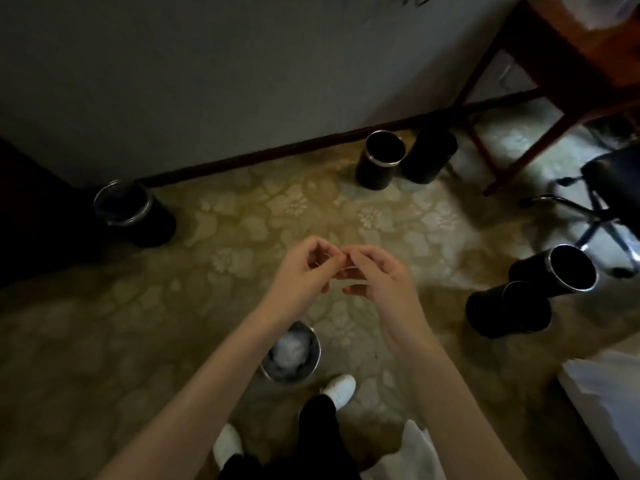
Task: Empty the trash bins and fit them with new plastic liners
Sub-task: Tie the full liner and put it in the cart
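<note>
**A:** What do the hands have hold of?

**B:** The left hand [304, 268] and right hand [374, 275] meet above the patterned floor [173, 341]. Each grip is closed to a fingertip pinch on a thin pale strip [347, 270]. It's too slight to name for sure, but I'd judge it the mouth of a folded liner.

**A:** And where is the bin?

**B:** The bin by the feet [313, 344] sits just under the forearms, with something white inside. A dark open bin [375, 174] stands at the floor's far edge, against the wall.

**A:** So how should this be done well?

**B:** Rub the two layers between thumb and finger until they slide apart. Then draw the hands apart slowly, because thin film probably tears if yanked. Tip out the white contents before fitting anything.
</note>
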Available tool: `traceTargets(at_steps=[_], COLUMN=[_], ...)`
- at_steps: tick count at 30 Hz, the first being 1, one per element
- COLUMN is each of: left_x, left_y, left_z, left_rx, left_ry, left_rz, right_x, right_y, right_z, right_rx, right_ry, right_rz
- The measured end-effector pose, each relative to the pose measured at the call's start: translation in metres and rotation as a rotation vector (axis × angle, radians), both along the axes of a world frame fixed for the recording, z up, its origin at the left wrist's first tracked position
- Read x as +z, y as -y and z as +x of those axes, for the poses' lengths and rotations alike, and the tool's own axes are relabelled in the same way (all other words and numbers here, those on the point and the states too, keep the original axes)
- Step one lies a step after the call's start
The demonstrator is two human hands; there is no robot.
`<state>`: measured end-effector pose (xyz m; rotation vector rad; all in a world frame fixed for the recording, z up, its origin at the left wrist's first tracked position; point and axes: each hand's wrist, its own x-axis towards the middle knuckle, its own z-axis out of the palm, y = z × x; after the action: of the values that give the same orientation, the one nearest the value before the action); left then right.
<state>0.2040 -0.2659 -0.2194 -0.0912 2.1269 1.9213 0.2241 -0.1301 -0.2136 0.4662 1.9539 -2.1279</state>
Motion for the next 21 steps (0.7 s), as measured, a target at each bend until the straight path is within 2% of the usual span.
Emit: traceTargets(at_steps=[5, 12, 21], left_x=[-0.055, -0.138, -0.247], left_y=[0.052, 0.108, 0.078], left_z=[0.064, 0.163, 0.243], left_rx=[0.093, 0.174, 0.327], left_ry=[0.073, 0.124, 0.012], left_rz=[0.034, 0.021, 0.075], right_x=[-0.057, -0.141, -0.245], right_y=[0.058, 0.109, 0.077], right_z=[0.056, 0.138, 0.203], right_rx=[0.016, 0.158, 0.234], right_ry=[0.017, 0.065, -0.052], right_rz=[0.001, 0.036, 0.006])
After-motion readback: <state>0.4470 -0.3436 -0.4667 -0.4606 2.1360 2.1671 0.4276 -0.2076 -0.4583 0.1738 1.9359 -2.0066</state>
